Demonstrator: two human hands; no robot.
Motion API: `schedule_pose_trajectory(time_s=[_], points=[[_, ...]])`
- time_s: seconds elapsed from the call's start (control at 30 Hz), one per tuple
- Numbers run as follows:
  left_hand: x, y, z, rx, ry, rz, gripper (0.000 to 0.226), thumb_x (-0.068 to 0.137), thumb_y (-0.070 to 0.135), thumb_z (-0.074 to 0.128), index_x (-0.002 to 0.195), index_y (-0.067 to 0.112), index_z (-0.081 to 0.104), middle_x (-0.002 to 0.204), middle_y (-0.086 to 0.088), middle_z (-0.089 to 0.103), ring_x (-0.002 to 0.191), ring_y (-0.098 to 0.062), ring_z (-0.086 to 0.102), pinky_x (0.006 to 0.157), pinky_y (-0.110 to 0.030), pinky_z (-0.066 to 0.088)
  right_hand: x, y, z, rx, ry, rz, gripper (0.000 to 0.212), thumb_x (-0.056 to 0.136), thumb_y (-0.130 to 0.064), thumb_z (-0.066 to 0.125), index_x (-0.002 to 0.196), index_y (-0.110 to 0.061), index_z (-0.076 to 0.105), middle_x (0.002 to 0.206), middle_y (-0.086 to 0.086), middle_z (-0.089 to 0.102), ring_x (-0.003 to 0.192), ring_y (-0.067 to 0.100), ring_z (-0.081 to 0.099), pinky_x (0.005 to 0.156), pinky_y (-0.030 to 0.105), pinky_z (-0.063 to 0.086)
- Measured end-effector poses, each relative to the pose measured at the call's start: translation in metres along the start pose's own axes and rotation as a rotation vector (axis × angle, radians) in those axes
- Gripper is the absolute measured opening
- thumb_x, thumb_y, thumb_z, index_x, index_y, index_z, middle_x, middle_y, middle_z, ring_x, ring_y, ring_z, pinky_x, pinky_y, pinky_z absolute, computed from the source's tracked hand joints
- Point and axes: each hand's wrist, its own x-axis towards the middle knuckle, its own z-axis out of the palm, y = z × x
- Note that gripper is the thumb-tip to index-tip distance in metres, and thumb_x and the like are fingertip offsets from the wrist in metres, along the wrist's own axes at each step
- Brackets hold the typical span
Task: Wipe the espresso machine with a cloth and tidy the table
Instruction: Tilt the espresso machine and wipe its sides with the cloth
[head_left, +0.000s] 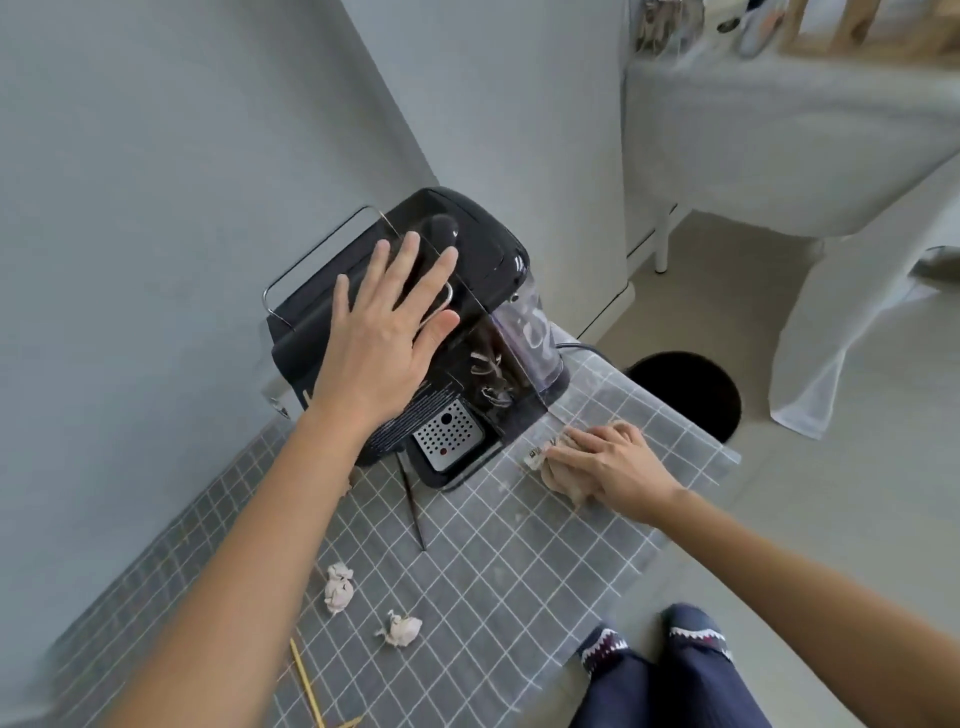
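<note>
Head view: a person's left hand (387, 332) lies flat and unclenched, fingers spread, on top of a black espresso machine (415, 332) at the table's twelve o'clock end, while the right hand (605, 465) clutches a crumpled beige cloth (566, 480) pressed to the checked tablecloth (519, 571) at the machine's four o'clock. Glossy plastic casing, a perforated metal drip tray (449, 434) and a clear water tank (535, 332) suggest a heavy, rigid, slippery body, best steadied from above. The cloth looks soft and light, easily bunched. Two paper wads (340, 587) and wooden sticks (415, 509) lie at seven o'clock, beside a dark bin (691, 395) on the floor.
</note>
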Motion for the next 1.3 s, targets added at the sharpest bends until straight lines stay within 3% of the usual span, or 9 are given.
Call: schedule_pose_trajectory(time_s=[0.23,0.3,0.5,0.6,0.7,0.87,0.97,1.07,1.3], points=[[0.001,0.003,0.0,-0.2,-0.07,-0.045,0.053,0.097,0.054,0.02,0.148,0.042,0.014,0.16,0.01,0.009,0.147,-0.011,-0.003,0.116,-0.051,0.0,-0.008,-0.011,-0.007,1.11,0.521,0.549,0.034,0.097,-0.049,0.048,0.107,-0.021,0.066,0.102,0.005,0.072,0.092,0.021,0.065,0.084,0.042,0.051],[0.002,0.004,-0.001,-0.231,-0.087,-0.068,0.055,0.096,0.056,0.017,0.149,0.042,0.01,0.16,0.013,0.004,0.147,-0.008,-0.006,0.116,-0.05,-0.003,-0.006,-0.015,-0.022,1.525,0.564,0.765,0.061,0.092,-0.068,0.041,0.113,-0.016,0.067,0.113,0.008,0.071,0.104,0.024,0.066,0.094,0.046,0.052],[0.002,0.006,-0.002,-0.258,-0.123,-0.08,0.052,0.097,0.054,0.014,0.148,0.046,0.007,0.16,0.016,-0.002,0.145,-0.004,-0.012,0.115,-0.05,-0.008,0.056,-0.019,-0.044,2.004,0.531,0.761,0.047,0.098,-0.05,0.042,0.144,-0.042,0.039,0.107,0.004,0.069,0.102,0.024,0.061,0.101,0.044,0.044],[0.003,0.006,-0.001,-0.252,-0.11,-0.063,0.05,0.098,0.051,0.014,0.148,0.045,0.012,0.16,0.015,0.001,0.145,-0.004,-0.01,0.116,-0.049,-0.007,0.098,-0.022,-0.03,2.009,0.518,0.665,0.062,0.082,-0.066,0.045,0.14,-0.043,0.045,0.141,0.0,0.055,0.133,0.022,0.049,0.111,0.046,0.039],[0.004,0.005,0.0,-0.248,-0.101,-0.061,0.049,0.098,0.051,0.014,0.147,0.044,0.015,0.16,0.014,0.001,0.146,-0.004,-0.009,0.115,-0.049,-0.006,0.102,-0.035,-0.052,2.125,0.574,0.589,0.06,0.072,-0.07,0.054,0.128,-0.05,0.057,0.15,-0.014,0.045,0.147,0.006,0.026,0.102,0.014,0.038],[0.005,0.004,0.001,-0.246,-0.102,-0.054,0.049,0.098,0.052,0.014,0.146,0.044,0.017,0.16,0.013,0.002,0.146,-0.005,-0.009,0.115,-0.049,-0.006,0.083,-0.054,-0.112,2.179,0.719,0.263,0.05,0.107,-0.035,0.018,0.151,-0.016,0.03,0.157,0.002,0.034,0.137,0.008,0.041,0.117,0.027,0.029],[0.004,0.004,0.0,-0.253,-0.104,-0.054,0.048,0.098,0.051,0.014,0.146,0.045,0.017,0.16,0.014,0.001,0.145,-0.004,-0.01,0.115,-0.048,-0.007,0.084,-0.065,-0.132,2.124,0.728,0.156,0.059,0.104,-0.05,0.015,0.152,-0.021,0.032,0.152,0.002,0.04,0.124,-0.003,0.053,0.12,0.027,0.021],[0.003,0.005,0.0,-0.258,-0.102,-0.058,0.048,0.098,0.052,0.013,0.145,0.045,0.019,0.16,0.016,0.001,0.145,-0.003,-0.01,0.115,-0.049,-0.007,0.086,-0.075,-0.132,1.788,0.745,0.252,0.069,0.089,-0.074,0.013,0.149,-0.045,0.028,0.162,-0.01,0.02,0.15,0.009,0.018,0.124,0.048,0.005],[0.004,0.006,0.0,-0.265,-0.103,-0.06,0.05,0.097,0.054,0.012,0.145,0.044,0.021,0.16,0.016,0.001,0.145,-0.002,-0.01,0.115,-0.051,-0.006,0.091,-0.115,-0.091,1.286,1.049,0.269,0.057,0.104,-0.029,0.027,0.154,-0.031,0.0,0.165,0.007,-0.008,0.152,0.025,-0.012,0.121,0.056,-0.002]])
